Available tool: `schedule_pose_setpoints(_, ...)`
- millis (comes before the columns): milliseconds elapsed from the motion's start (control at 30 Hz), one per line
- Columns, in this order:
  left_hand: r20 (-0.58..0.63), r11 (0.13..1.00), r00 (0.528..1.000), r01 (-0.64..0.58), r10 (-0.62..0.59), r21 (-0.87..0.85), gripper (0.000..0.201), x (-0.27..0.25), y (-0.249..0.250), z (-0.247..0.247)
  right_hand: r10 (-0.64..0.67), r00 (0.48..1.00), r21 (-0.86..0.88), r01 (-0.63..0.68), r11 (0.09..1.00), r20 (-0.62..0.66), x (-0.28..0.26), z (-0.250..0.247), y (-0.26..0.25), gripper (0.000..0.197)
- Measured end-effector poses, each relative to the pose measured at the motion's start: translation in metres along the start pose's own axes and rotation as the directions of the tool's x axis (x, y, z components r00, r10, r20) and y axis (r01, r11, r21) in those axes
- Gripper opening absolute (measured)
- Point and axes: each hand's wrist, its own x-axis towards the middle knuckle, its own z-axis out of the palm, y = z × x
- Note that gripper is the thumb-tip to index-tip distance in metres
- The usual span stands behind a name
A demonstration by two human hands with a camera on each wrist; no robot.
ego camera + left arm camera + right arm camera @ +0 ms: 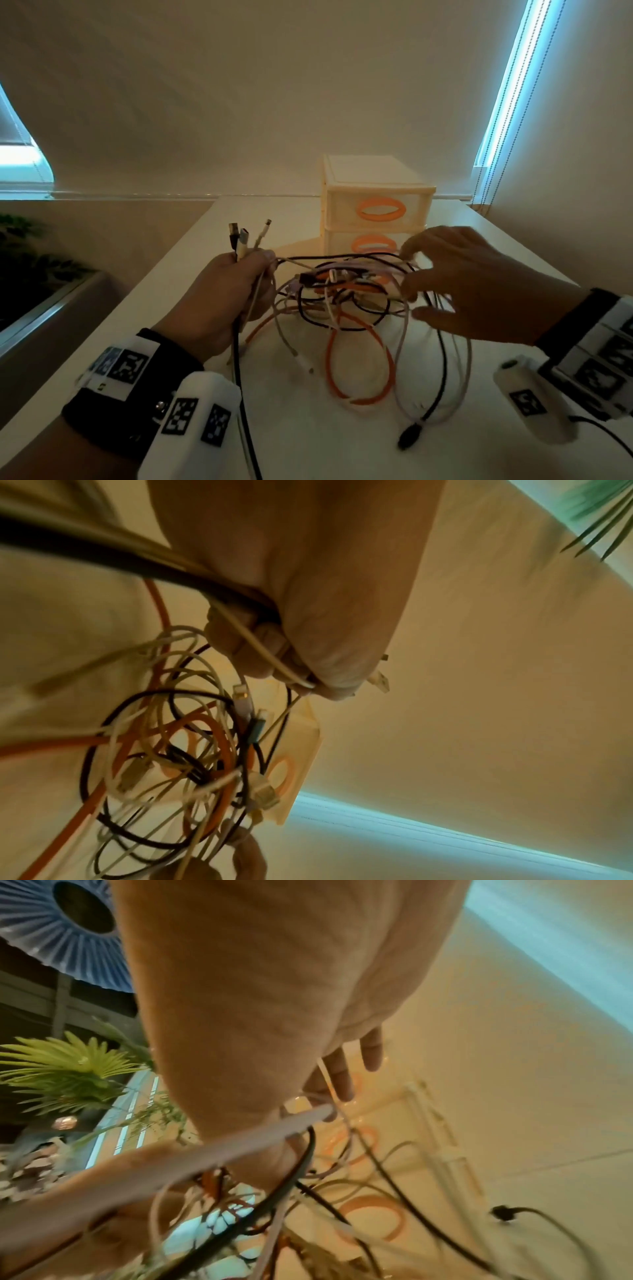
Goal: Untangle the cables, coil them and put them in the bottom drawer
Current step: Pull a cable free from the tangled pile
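Left hand point(219, 291) fisted around several cable ends, plugs up, just left of tangle point(346, 294). Right hand point(472, 284) fingers spread, loosely hooked through tangle loops. Tangle lifted over worktop point(308, 428), just before drawer unit point(373, 202).

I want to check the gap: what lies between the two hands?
The tangled cables hang between left hand and right hand, shown in the head view.

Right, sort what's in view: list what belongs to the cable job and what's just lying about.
Job:
- tangled cables
- cable ends gripped in left hand
- right hand reaching into the tangle
- drawer unit, drawers shut

Lying about:
- white table
- plant
- window blind
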Motion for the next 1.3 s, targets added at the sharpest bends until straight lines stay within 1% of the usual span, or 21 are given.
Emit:
schedule_pose_setpoints(67, -0.011, 1.000, 1.000, 0.002, -0.002, -0.001, 0.034, 0.002, 0.001, -0.004, 0.132, 0.991, -0.013, -0.132, 0.991, -0.024, -0.011, 0.000, 0.012, 0.023)
schedule_pose_setpoints(133, -0.006, 1.000, 1.000, 0.005, -0.005, 0.003, 0.035, 0.002, 0.002, -0.005, 0.209, 0.978, 0.005, -0.209, 0.978, -0.009, -0.018, 0.004, 0.017, 0.023)
schedule_pose_setpoints(200, 0.015, 1.000, 1.000, 0.006, -0.006, 0.017, 0.036, 0.001, 0.002, -0.005, 0.205, 0.979, 0.065, -0.205, 0.977, 0.009, -0.024, 0.011, 0.016, 0.031)
schedule_pose_setpoints(300, 0.075, 0.998, 0.997, 0.004, -0.009, 0.064, 0.037, -0.004, 0.001, 0.003, 0.153, 0.988, 0.185, -0.157, 0.970, 0.039, -0.030, 0.013, 0.007, 0.051)
schedule_pose_setpoints(333, 0.098, 0.996, 0.995, 0.001, -0.009, 0.086, 0.036, -0.007, 0.000, 0.007, 0.147, 0.989, 0.228, -0.146, 0.963, 0.013, -0.028, 0.011, 0.003, 0.052)
schedule_pose_setpoints(400, 0.156, 0.995, 0.988, -0.015, -0.001, 0.101, 0.033, -0.010, -0.002, 0.016, 0.155, 0.979, 0.311, -0.107, 0.944, -0.134, -0.019, 0.004, -0.010, 0.042)
schedule_pose_setpoints(467, 0.224, 0.998, 0.974, -0.033, 0.020, 0.058, 0.032, -0.011, -0.004, 0.021, 0.144, 0.941, 0.375, -0.020, 0.927, -0.306, -0.003, 0.002, -0.033, 0.028)
schedule_pose_setpoints(500, 0.249, 0.999, 0.968, -0.041, 0.032, 0.029, 0.032, -0.012, -0.003, 0.023, 0.129, 0.931, 0.387, 0.015, 0.922, -0.342, 0.007, 0.001, -0.047, 0.025)
schedule_pose_setpoints(533, 0.271, 0.999, 0.962, -0.043, 0.040, 0.005, 0.032, -0.013, -0.002, 0.023, 0.126, 0.935, 0.395, 0.016, 0.919, -0.331, 0.017, 0.002, -0.062, 0.028)
schedule_pose_setpoints(600, 0.304, 0.999, 0.951, -0.040, 0.049, -0.036, 0.032, -0.016, 0.001, 0.023, 0.188, 0.959, 0.416, -0.084, 0.905, -0.214, 0.034, 0.007, -0.083, 0.037)
schedule_pose_setpoints(667, 0.298, 0.992, 0.951, -0.045, 0.079, -0.120, 0.028, -0.017, 0.006, 0.020, 0.234, 0.966, 0.434, -0.168, 0.885, -0.105, 0.043, 0.013, -0.090, 0.026)
schedule_pose_setpoints(700, 0.275, 0.984, 0.956, -0.054, 0.099, -0.167, 0.026, -0.016, 0.010, 0.016, 0.232, 0.967, 0.448, -0.163, 0.879, -0.103, 0.045, 0.014, -0.089, 0.018)
schedule_pose_setpoints(800, 0.172, 0.955, 0.976, -0.083, 0.136, -0.284, 0.026, -0.011, 0.022, -0.002, 0.255, 0.961, 0.415, -0.189, 0.890, -0.109, 0.038, 0.015, -0.074, 0.015)
schedule_pose_setpoints(900, 0.163, 0.950, 0.979, -0.071, 0.125, -0.303, 0.029, -0.010, 0.026, -0.012, 0.259, 0.963, 0.362, -0.218, 0.906, -0.069, 0.028, 0.014, -0.061, 0.012)
schedule_pose_setpoints(967, 0.197, 0.962, 0.973, -0.061, 0.116, -0.266, 0.030, -0.012, 0.023, -0.005, 0.252, 0.965, 0.454, -0.193, 0.870, -0.073, 0.026, 0.016, -0.057, 0.009)
schedule_pose_setpoints(1033, 0.239, 0.977, 0.965, -0.058, 0.108, -0.207, 0.031, -0.016, 0.017, 0.007, 0.277, 0.952, 0.634, -0.134, 0.761, -0.131, 0.027, 0.012, -0.063, 0.013)
schedule_pose_setpoints(1067, 0.268, 0.980, 0.957, -0.059, 0.109, -0.189, 0.031, -0.017, 0.014, 0.013, 0.300, 0.938, 0.703, -0.095, 0.704, -0.174, 0.030, 0.010, -0.069, 0.022)
schedule_pose_setpoints(1133, 0.318, 0.986, 0.943, -0.044, 0.095, -0.162, 0.030, -0.019, 0.008, 0.021, 0.334, 0.907, 0.767, -0.020, 0.641, -0.255, 0.039, 0.006, -0.083, 0.045)
schedule_pose_setpoints(1167, 0.327, 0.989, 0.942, -0.035, 0.081, -0.144, 0.030, -0.020, 0.007, 0.023, 0.331, 0.902, 0.783, 0.011, 0.622, -0.276, 0.044, 0.005, -0.089, 0.048)
schedule_pose_setpoints(1233, 0.316, 0.992, 0.948, -0.012, 0.051, -0.124, 0.030, -0.022, 0.007, 0.024, 0.328, 0.893, 0.788, 0.045, 0.614, -0.307, 0.055, 0.004, -0.099, 0.037)
schedule_pose_setpoints(1300, 0.251, 0.992, 0.967, -0.007, 0.038, -0.124, 0.030, -0.023, 0.010, 0.023, 0.295, 0.874, 0.683, 0.055, 0.728, -0.385, 0.061, 0.003, -0.100, 0.021)
